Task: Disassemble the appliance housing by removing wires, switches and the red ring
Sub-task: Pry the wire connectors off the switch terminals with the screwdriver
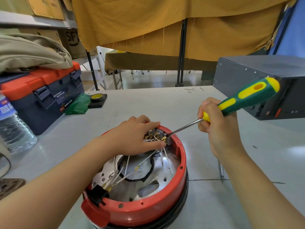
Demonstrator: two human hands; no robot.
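The round appliance housing lies upside down on the table, its red ring (180, 156) around the rim. White wires (148, 158) with brass terminals run across the metal inside. A black connector block (97, 194) sits at the near left rim. At the far rim are the switches (156, 133). My left hand (137, 136) reaches into the housing, thumb and fingers pinching the wire terminals at the switches. My right hand (214, 123) grips a green and yellow screwdriver (244, 98), whose flat tip touches the grey switch body at the far right rim.
A blue and orange toolbox (42, 95) stands at the left, with a water bottle (13, 128) in front of it. A tape roll (97, 97) and green bag lie behind. A grey metal box (264, 81) stands at the right. A thin tool (221, 172) lies right of the housing.
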